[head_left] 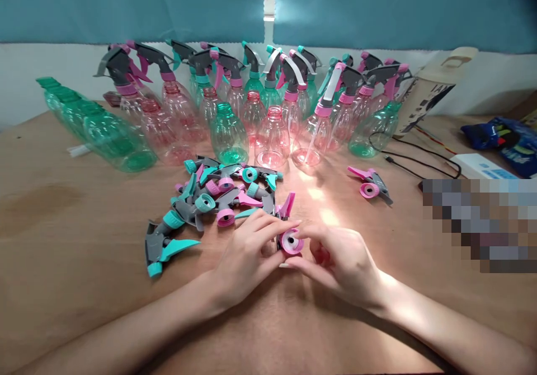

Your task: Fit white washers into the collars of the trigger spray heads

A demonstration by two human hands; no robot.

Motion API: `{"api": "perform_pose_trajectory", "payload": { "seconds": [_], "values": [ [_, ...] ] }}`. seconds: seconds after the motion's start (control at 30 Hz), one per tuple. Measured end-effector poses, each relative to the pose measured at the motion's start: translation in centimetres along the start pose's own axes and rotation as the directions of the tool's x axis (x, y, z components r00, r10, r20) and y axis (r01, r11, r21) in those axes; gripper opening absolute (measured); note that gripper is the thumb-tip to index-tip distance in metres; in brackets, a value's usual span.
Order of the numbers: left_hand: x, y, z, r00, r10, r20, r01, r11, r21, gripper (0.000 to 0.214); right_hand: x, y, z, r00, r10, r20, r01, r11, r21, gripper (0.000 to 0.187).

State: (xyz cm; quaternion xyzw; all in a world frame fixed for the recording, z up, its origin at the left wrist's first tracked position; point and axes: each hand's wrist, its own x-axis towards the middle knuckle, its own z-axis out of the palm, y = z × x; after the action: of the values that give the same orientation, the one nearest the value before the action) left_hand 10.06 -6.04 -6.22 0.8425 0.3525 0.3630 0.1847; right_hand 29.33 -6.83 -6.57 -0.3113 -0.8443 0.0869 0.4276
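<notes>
A trigger spray head [292,243] with a pink collar and pink trigger is between my hands, its round collar opening facing me. My left hand [247,249] grips its body from the left, with the fingers hiding most of the grey part. On the other side my right hand [346,260] pinches the collar, index finger at the top and thumb near the lower edge. Just behind my left hand lies a pile of loose spray heads [226,190] in grey with pink or teal parts. One teal spray head [161,246] lies at the pile's near left.
Rows of clear pink bottles [272,140] and green bottles [229,137] stand at the back, several with spray heads on. Several green bottles [111,134] lean at the left. A pink spray head [370,187] lies to the right, near a black cable [440,156] and a cream bottle [436,89].
</notes>
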Motion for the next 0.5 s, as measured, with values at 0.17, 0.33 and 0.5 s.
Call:
{"api": "perform_pose_trajectory", "payload": {
  "seconds": [0.17,0.33,0.5],
  "values": [
    [-0.3,0.4,0.0,0.997,0.075,-0.031,-0.076,0.997,-0.022,0.026,0.0,-0.1,-0.2,0.999,-0.036,-0.018,0.036,0.999,-0.025,0.027],
    [-0.7,0.8,-0.2,0.987,0.132,-0.091,-0.134,0.991,-0.014,0.034,0.1,-1.0,-0.3,0.998,-0.063,-0.031,0.064,0.997,0.030,0.030],
    [-0.4,0.7,-0.6,0.988,0.115,-0.102,-0.099,0.984,0.147,0.037,0.0,-1.1,-0.2,1.000,-0.012,-0.029,0.012,1.000,-0.001,0.036]
  ]
}}
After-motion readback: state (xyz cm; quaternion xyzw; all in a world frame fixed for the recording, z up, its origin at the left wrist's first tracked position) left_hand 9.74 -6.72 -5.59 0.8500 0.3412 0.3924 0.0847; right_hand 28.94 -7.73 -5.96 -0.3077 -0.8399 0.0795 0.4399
